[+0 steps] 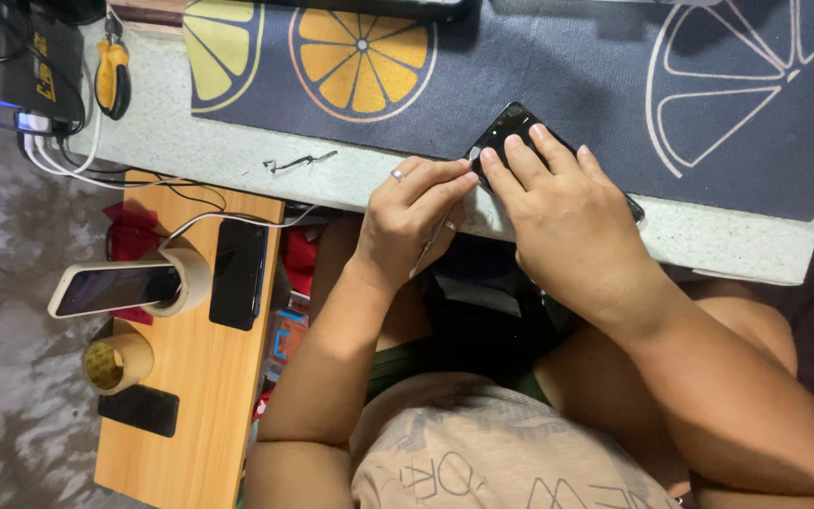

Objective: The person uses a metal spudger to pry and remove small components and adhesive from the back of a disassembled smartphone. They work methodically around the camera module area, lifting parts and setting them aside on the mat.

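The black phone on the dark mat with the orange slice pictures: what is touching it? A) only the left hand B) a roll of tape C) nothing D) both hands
D: the right hand lies flat over the black phone, and the left hand works a thin tool at its edge.

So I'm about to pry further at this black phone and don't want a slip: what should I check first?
1. Right hand pinning the black phone flat: ok.
2. Left hand gripping the thin metal tool: ok.
3. Tool tip seated at the phone's edge: cannot tell, fingers hide it.
4. Phone fully on the citrus mat: not ok, it overhangs the mat's edge.
5. Bent metal piece clear of the hands: ok.
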